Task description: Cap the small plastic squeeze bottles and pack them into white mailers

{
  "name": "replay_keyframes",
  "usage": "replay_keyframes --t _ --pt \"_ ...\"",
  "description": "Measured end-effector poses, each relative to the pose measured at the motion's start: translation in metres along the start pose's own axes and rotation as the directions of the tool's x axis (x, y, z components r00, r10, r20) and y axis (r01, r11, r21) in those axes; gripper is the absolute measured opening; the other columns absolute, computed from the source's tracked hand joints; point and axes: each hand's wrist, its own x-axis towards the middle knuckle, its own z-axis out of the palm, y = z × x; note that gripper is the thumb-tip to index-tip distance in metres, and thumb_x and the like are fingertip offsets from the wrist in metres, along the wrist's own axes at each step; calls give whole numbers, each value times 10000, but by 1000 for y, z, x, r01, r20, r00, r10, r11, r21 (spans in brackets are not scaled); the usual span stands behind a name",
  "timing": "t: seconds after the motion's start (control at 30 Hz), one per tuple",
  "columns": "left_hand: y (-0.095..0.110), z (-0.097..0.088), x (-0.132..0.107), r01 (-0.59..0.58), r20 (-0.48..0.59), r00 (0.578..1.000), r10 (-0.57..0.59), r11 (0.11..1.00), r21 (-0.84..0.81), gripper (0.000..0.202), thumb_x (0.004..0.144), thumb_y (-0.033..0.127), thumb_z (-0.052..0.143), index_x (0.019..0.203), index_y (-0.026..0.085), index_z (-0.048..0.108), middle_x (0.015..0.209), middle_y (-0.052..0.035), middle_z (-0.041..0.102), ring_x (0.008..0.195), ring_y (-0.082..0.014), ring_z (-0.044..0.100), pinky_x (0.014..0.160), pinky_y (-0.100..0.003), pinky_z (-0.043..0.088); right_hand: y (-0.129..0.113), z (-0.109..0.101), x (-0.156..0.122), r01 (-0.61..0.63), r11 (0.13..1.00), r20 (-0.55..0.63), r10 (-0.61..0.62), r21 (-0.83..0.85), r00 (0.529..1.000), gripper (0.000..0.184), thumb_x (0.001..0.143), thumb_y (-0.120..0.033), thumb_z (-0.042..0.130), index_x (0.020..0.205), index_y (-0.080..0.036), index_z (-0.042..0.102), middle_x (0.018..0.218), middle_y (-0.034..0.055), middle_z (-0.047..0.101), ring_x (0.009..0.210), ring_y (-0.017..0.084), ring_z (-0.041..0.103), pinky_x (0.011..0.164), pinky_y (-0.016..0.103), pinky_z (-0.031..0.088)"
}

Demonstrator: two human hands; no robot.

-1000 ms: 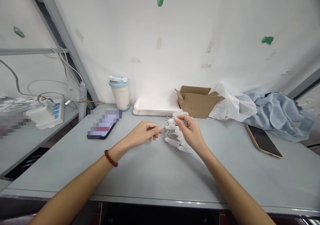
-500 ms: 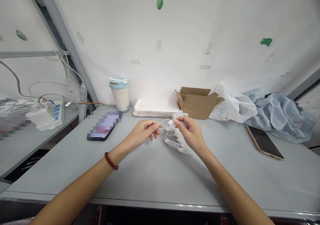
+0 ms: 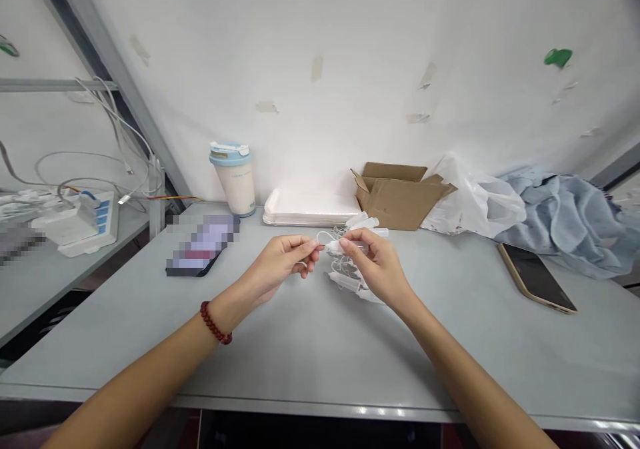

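Observation:
My right hand (image 3: 377, 262) is closed in a pinch on a slim white plastic tube (image 3: 333, 248), whose narrow end points left. From it a thin white cord (image 3: 323, 234) arches over toward my left hand (image 3: 290, 259). That hand, wearing a dark red bead bracelet (image 3: 215, 324), pinches something small at the cord's end; the fingertips almost meet the tube's tip. Under and behind my right hand, several more white tubes (image 3: 345, 280) with thin cords lie in a loose pile on the grey table (image 3: 300, 356). My right fingers partly cover the pile.
Along the wall stand a cup with a blue lid (image 3: 237, 182), a stack of white trays (image 3: 310, 208), an open cardboard box (image 3: 400, 202), a plastic bag (image 3: 475, 202) and blue cloth (image 3: 575, 216). Phones lie left (image 3: 205, 246) and right (image 3: 537, 279). A power strip (image 3: 103, 226) sits far left.
The view has tilted down slightly. My hands have come closer together, and the cord now bends in a clearer loop between them and the tube's tip.

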Motion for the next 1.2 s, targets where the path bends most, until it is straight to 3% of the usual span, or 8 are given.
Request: replay_keyframes --t 0.2,0.4,0.9,1.2 --pt "-2 2 4 72 28 997 -69 989 -128 200 809 322 613 785 126 644 722 -5 551 567 -72 479 521 -215 358 5 2 0 15 1000 5 -15 20 1000 248 844 -393 509 824 -166 607 729 15 620 539 95 462 480 217 342" --pt "-5 3 6 105 69 993 -92 970 -219 191 795 301 636 784 110 643 697 -4 538 550 -60 454 518 -205 349 7 2 1 21 1000 -3 -21 -12 1000 247 846 -389 503 825 -165 607 728 13 623 532 95 461 487 221 349" --pt "-2 0 4 146 129 985 -115 953 -264 183 787 293 645 785 111 658 735 -17 543 569 -63 446 529 -205 354 3 0 -2 52 998 18 -52 -34 999 244 862 -381 484 810 -167 587 682 7 591 533 94 462 478 218 340" --pt "-9 -4 6 136 133 986 -105 959 -249 194 798 304 632 750 118 658 731 -18 557 573 -68 459 535 -218 345 0 -3 -1 17 998 124 -9 -61 992 257 857 -404 490 765 -178 572 617 -11 539 506 94 417 459 223 305"
